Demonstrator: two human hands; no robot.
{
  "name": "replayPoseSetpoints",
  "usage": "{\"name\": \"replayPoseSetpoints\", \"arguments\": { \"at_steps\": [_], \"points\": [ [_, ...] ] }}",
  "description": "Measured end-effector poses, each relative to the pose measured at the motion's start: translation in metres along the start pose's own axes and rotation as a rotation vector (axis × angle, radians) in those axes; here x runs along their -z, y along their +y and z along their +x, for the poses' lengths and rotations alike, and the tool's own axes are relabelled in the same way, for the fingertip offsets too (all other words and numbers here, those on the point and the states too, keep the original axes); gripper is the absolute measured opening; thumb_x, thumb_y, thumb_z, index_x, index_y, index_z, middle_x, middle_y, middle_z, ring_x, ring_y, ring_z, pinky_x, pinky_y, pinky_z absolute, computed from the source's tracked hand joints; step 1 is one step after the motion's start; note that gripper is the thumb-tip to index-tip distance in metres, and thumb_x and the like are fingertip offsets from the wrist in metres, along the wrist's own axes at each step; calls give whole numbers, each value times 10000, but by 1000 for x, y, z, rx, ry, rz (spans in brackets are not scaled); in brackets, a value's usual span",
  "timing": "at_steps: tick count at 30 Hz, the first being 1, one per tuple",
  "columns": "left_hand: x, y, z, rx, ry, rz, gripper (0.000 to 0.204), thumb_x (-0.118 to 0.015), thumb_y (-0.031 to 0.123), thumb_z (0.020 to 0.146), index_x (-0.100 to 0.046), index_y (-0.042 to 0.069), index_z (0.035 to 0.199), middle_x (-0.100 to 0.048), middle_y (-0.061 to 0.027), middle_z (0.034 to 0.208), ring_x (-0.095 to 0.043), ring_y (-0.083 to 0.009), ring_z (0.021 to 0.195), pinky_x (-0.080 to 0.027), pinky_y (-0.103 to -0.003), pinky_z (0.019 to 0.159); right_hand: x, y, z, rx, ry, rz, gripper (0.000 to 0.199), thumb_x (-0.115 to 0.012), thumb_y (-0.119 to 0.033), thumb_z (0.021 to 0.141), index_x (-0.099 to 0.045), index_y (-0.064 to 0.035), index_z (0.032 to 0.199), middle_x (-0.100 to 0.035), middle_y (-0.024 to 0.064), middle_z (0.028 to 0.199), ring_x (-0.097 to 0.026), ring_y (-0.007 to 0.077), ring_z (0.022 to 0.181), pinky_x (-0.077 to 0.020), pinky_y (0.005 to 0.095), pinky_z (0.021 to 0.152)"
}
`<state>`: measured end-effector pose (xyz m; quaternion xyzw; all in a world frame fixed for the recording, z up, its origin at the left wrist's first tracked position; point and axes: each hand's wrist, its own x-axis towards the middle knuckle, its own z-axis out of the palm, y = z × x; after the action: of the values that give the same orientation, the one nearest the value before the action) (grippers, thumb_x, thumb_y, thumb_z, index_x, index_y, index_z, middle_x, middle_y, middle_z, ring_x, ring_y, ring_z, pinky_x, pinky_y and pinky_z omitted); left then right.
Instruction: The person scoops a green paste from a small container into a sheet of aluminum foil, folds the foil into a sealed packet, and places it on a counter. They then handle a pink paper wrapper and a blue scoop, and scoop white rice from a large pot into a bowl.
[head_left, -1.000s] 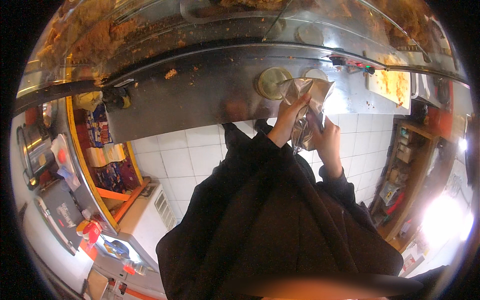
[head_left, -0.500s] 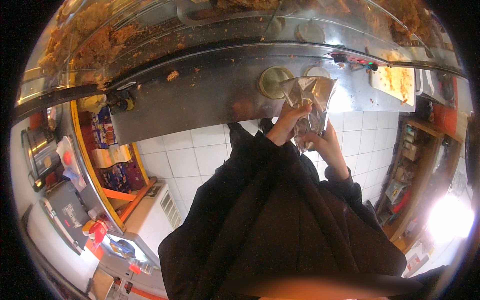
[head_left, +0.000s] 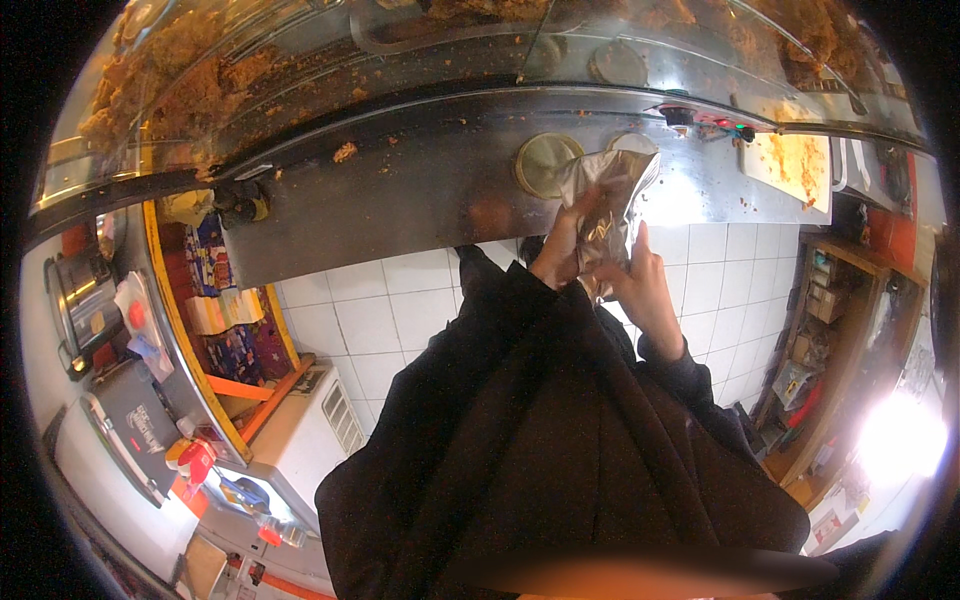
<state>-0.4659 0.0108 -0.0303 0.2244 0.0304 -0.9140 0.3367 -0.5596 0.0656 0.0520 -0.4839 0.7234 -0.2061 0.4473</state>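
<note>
A crumpled silver foil pouch (head_left: 612, 200) is held between my two hands, over the front edge of the steel counter. My left hand (head_left: 563, 245) is closed on its left side, the thumb lying across the foil. On the lower right side, my right hand (head_left: 640, 285) grips the pouch near its bottom end, a finger pointing up along its edge. The pouch's contents cannot be seen. Just behind it on the counter stands a round container with a pale greenish top (head_left: 546, 165). A second round lid (head_left: 633, 143) is partly covered by the pouch.
The steel counter (head_left: 380, 205) carries scattered crumbs. Beyond it rises a glass case with fried pieces (head_left: 190, 90). A crumb-strewn white cutting board (head_left: 787, 165) lies at the right. Wooden shelves (head_left: 835, 330) stand right, a yellow-edged shelf unit (head_left: 170, 300) left, with white floor tiles (head_left: 405, 305) below.
The pouch has shifted slightly left and tilts differently. My left hand moved a little left with it; my right hand turned, one finger now raised along the foil.
</note>
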Motion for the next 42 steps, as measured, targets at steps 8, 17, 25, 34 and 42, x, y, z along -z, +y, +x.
{"name": "replayPoseSetpoints", "arguments": {
  "at_steps": [8, 17, 25, 34, 42],
  "points": [
    [-13, 13, -6, -32, -39, 77, 399, -495, 332, 839, -481, 16, 1081, -574, -101, 960, -578, -154, 803, -498, -263, 679, -4, -12, 0, 7, 33, 46, 513, -590, -221, 780, -316, 26, 1137, -598, 208, 761, -592, 315, 681, -469, 336, 547],
    [-20, 14, -7, -34, -1, -65, 380, -497, 401, 825, -521, 52, 972, -569, -49, 802, -565, -149, 693, -477, -267, 600, -7, -2, 4, 118, 54, -109, 325, -548, -227, 818, -487, 53, 970, -603, 136, 646, -581, 162, 479, -449, 266, 396],
    [-18, 13, 0, -9, 39, -20, 332, -538, 356, 798, -543, 50, 926, -591, -63, 781, -578, -160, 653, -483, -271, 588, -6, -3, 4, 113, 90, -188, 310, -556, -209, 812, -487, 62, 945, -599, 136, 633, -571, 170, 455, -437, 261, 390],
    [-21, 17, -2, -35, 59, -8, 270, -557, 293, 789, -553, 48, 902, -596, -56, 742, -586, -162, 629, -487, -273, 591, -6, -9, 4, 39, 89, -179, 355, -560, -265, 804, -486, 33, 981, -599, 160, 675, -592, 231, 559, -450, 304, 504],
    [-15, 3, 2, -237, -43, 146, 508, -530, 423, 792, -414, 23, 1083, -539, -60, 969, -565, -142, 836, -492, -268, 695, 6, 1, 1, -65, 176, 58, 408, -452, -359, 863, -514, 33, 958, -578, 164, 748, -548, 195, 671, -433, 315, 640]
  ]
}}
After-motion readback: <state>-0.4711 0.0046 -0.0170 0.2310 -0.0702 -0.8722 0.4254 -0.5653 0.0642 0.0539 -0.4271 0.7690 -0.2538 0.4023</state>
